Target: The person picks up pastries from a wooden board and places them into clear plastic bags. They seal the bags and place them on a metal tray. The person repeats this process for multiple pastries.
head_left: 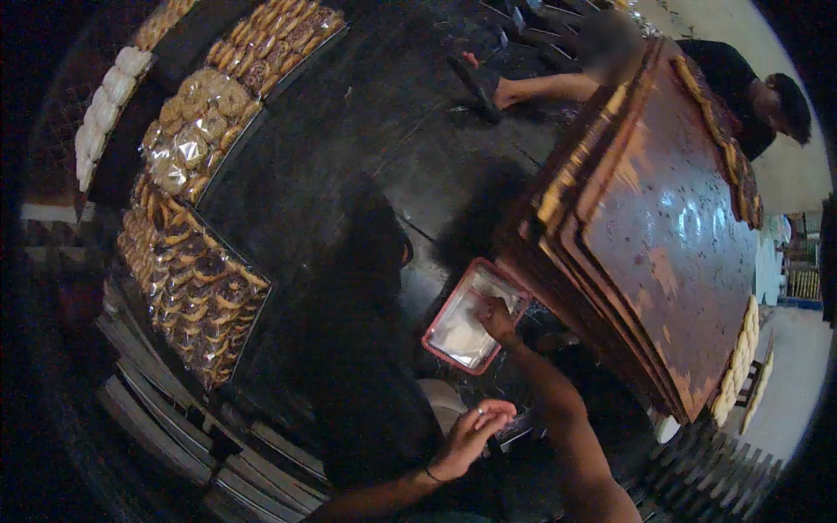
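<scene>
My right hand (pixel 495 318) reaches down into a low red-rimmed plastic basket (pixel 429 330). Clear plastic sheets or bags (pixel 461 327) lie in it, and my fingers touch them. Whether those fingers grip one cannot be made out. Nearer to me, my left hand (pixel 467 435) hangs in the air below the basket, palm turned inward and fingers loosely curled. A ring shows on one finger and a thin band on the wrist. Nothing is visible in that hand.
A brown, worn tabletop (pixel 673 261) rises at my right, with dough strips (pixel 739 366) along its edge. At left, trays hold wrapped cookies (pixel 203 131) and pastries (pixel 203 287). Wooden slats (pixel 150 418) stand lower left. People (pixel 732 91) sit beyond the table.
</scene>
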Action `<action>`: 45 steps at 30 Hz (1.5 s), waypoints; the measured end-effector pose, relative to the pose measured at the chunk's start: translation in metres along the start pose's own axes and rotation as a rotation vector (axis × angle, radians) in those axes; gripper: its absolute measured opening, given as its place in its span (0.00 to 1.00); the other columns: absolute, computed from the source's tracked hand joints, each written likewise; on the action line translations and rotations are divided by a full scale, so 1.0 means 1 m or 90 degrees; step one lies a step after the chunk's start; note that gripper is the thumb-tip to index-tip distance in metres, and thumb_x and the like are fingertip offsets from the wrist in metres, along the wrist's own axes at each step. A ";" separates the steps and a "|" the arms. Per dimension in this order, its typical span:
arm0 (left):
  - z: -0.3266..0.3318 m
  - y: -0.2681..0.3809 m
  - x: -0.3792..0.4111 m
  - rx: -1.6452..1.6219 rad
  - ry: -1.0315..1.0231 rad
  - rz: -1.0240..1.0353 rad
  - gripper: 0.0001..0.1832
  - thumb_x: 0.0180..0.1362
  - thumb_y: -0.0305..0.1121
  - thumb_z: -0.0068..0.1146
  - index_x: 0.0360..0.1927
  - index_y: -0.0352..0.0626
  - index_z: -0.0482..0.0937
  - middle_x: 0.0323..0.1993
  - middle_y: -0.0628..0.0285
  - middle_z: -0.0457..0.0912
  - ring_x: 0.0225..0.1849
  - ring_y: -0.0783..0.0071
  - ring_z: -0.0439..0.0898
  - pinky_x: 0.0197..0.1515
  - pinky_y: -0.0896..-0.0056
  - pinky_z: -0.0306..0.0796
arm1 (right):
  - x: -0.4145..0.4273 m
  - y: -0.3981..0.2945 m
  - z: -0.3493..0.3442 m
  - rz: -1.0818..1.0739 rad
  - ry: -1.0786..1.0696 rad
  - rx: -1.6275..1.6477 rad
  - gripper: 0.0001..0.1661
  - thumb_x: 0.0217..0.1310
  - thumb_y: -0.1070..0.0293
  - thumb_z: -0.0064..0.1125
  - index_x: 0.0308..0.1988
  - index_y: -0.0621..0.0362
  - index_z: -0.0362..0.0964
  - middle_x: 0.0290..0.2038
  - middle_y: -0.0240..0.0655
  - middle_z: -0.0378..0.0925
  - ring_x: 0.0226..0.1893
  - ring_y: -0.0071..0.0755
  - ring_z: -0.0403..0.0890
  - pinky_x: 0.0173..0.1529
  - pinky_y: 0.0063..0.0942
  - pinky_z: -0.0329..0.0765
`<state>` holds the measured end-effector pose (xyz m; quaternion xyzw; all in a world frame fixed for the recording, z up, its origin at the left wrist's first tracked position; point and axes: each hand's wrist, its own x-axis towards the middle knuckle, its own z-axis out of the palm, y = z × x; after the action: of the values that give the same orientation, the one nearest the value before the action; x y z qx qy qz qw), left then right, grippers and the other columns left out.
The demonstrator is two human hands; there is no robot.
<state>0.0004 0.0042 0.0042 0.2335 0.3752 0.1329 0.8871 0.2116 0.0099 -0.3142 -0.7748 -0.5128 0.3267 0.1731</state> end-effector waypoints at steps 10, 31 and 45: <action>0.004 -0.011 0.009 -0.071 -0.021 0.032 0.11 0.63 0.30 0.46 0.47 0.36 0.71 0.46 0.61 0.74 0.50 0.76 0.72 0.56 0.76 0.64 | -0.003 -0.020 0.036 0.022 0.004 -0.293 0.35 0.44 0.53 0.63 0.50 0.60 0.64 0.50 0.50 0.66 0.52 0.52 0.67 0.53 0.43 0.66; 0.035 0.053 0.007 -0.145 -0.471 -0.149 0.39 0.59 0.53 0.46 0.67 0.45 0.48 0.67 0.50 0.51 0.64 0.47 0.58 0.57 0.39 0.60 | -0.305 -0.236 -0.288 -0.491 -0.191 -0.190 0.37 0.51 0.57 0.56 0.59 0.60 0.59 0.67 0.53 0.38 0.66 0.56 0.48 0.64 0.55 0.49; 0.129 0.064 -0.049 0.202 -0.639 0.007 0.45 0.56 0.30 0.55 0.69 0.57 0.37 0.68 0.52 0.44 0.66 0.57 0.56 0.62 0.57 0.58 | -0.354 -0.230 -0.255 -0.422 0.257 0.155 0.37 0.52 0.60 0.63 0.61 0.44 0.59 0.68 0.41 0.41 0.64 0.58 0.52 0.60 0.53 0.58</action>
<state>0.0570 -0.0021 0.1451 0.4019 -0.0814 -0.0494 0.9107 0.1372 -0.1988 0.1264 -0.5900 -0.6479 0.1530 0.4568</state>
